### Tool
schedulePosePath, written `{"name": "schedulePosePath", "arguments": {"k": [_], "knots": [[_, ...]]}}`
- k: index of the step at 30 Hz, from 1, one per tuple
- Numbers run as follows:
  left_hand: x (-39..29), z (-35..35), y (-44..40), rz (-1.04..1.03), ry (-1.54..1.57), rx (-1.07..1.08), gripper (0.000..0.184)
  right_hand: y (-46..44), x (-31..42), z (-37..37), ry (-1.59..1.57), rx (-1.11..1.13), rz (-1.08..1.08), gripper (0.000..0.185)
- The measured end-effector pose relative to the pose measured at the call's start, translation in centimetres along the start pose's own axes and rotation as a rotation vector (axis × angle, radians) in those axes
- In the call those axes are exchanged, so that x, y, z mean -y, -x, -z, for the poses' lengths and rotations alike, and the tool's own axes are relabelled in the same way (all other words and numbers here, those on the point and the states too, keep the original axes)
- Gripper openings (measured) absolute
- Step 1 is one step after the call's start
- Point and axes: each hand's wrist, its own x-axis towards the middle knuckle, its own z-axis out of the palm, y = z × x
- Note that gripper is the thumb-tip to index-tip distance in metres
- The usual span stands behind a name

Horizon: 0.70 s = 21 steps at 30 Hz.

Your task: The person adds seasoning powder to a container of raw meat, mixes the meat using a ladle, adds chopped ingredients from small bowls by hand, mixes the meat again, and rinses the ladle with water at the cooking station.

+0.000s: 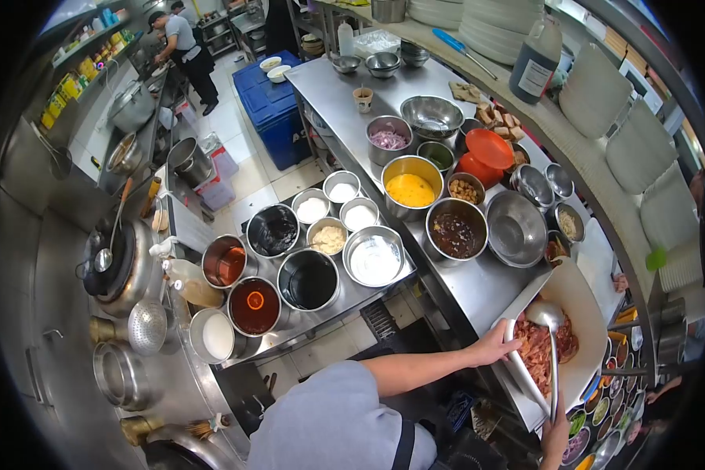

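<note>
A white rectangular tub (586,291) stands tilted toward me at the right end of the steel counter, with reddish raw meat pieces (534,354) along its near side. Gripping the tub's left rim is my left hand (493,345), its fingers wrapped over the edge. Lower down, my right hand (554,435) is closed around the handle of a large metal ladle (546,315). The ladle's bowl rests among the meat.
Metal pots of sauce and powder (309,280) crowd the steel table at centre left. Behind the tub are steel bowls (517,229) and a red container (489,149). A blue bin (268,102) and a co-worker (182,48) are at upper left. Small ingredient pans (601,409) line the right.
</note>
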Motion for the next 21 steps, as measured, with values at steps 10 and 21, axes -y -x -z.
{"name": "schedulePosePath", "arguments": {"k": [10,21], "knots": [[3.0,0.0,-1.2,0.081,0.028,0.036,0.059,14.4,-3.8,10.2,0.179,0.180,-0.355,0.072],[1.8,0.2,-1.4,0.105,-0.020,0.037,0.050,12.3,-1.2,11.8,0.104,0.123,-0.115,0.071]]}}
